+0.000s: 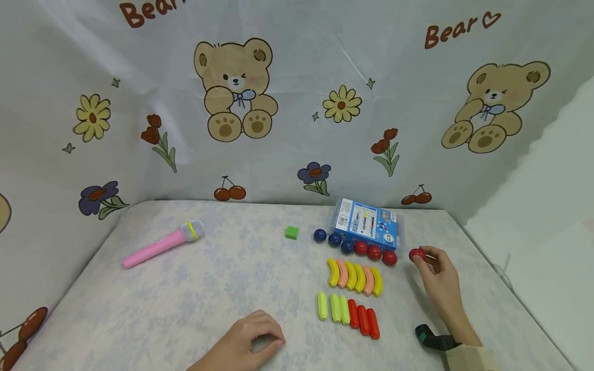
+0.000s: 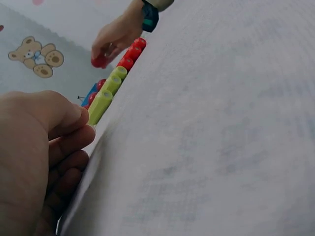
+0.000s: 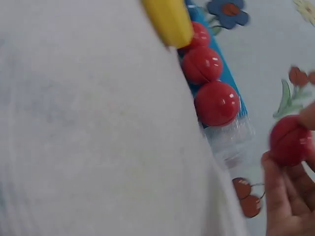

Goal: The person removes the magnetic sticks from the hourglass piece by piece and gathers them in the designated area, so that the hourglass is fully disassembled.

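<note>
My right hand (image 1: 441,281) pinches a red ball (image 3: 289,140) between thumb and fingers at the table's right side. To its left, a row of three blue balls (image 1: 334,239) and three red balls (image 1: 374,252) runs along the front of a blue-labelled clear box (image 1: 371,225). My left hand (image 1: 246,340) rests at the front of the table, fingers loosely curled around nothing. Nearest to it are light green sticks (image 1: 322,306), lined up with red sticks (image 1: 363,320). Behind these sticks lie yellow banana-shaped pieces (image 1: 351,277) and pink curved pieces (image 1: 342,274).
A pink toy microphone (image 1: 162,246) lies at the left of the table (image 1: 223,278). Left of the blue balls sits a small green block (image 1: 291,233). A bear-print cloth (image 1: 287,149) hangs along the table's back edge.
</note>
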Motion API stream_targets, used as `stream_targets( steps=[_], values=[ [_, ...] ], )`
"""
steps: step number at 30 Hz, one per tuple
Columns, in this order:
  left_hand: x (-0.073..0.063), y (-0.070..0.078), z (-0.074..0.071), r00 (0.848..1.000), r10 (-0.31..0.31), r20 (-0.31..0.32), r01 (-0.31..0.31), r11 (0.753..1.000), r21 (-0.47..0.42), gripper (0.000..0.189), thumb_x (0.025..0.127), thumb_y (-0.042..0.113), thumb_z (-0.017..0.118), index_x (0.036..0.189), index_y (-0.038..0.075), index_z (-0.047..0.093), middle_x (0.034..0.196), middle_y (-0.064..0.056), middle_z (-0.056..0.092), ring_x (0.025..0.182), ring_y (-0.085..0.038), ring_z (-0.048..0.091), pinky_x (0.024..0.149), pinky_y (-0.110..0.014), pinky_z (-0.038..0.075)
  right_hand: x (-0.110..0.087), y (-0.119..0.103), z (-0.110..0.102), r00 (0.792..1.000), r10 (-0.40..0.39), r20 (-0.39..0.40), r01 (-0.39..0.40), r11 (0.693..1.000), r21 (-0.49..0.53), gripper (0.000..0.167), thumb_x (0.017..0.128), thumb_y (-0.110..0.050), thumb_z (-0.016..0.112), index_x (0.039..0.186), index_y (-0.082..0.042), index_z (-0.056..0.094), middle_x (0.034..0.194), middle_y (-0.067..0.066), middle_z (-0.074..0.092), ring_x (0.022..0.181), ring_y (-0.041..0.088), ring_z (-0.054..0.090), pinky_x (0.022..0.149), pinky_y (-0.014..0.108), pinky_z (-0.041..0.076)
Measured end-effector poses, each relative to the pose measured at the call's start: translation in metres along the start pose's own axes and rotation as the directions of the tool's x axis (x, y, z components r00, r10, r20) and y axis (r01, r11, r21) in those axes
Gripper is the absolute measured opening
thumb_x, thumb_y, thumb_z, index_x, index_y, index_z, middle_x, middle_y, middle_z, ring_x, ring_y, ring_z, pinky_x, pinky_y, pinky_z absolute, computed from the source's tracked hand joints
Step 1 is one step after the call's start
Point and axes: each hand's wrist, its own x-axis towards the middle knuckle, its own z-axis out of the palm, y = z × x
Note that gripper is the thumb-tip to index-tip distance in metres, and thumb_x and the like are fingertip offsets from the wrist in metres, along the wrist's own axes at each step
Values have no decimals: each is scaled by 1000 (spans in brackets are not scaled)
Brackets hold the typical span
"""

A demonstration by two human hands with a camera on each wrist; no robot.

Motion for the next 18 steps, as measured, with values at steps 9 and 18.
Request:
stream_targets(
  steps=[9, 18],
  values=[
    [6, -4, 0, 999, 43, -13, -43, 999, 8, 9, 103, 20, 66, 105, 26, 72, 103, 16, 69, 95, -2, 62, 82, -23, 55, 10, 22, 4, 995, -63, 75, 76, 979, -189, 53, 103, -40, 64, 144, -10, 51, 135, 18, 61, 117, 33, 64, 82, -4, 37],
    [0, -15, -1, 1000, 21, 7, -21, 999, -48, 12, 103, 16, 64, 106, 25, 72, 103, 12, 70, 95, -2, 63, 81, -24, 55, 7, 24, 17, 988, -101, 121, 125, 968, -216, 53, 102, -28, 68, 146, -5, 47, 137, 22, 58, 114, 39, 67, 97, 48, 53]
  ],
)
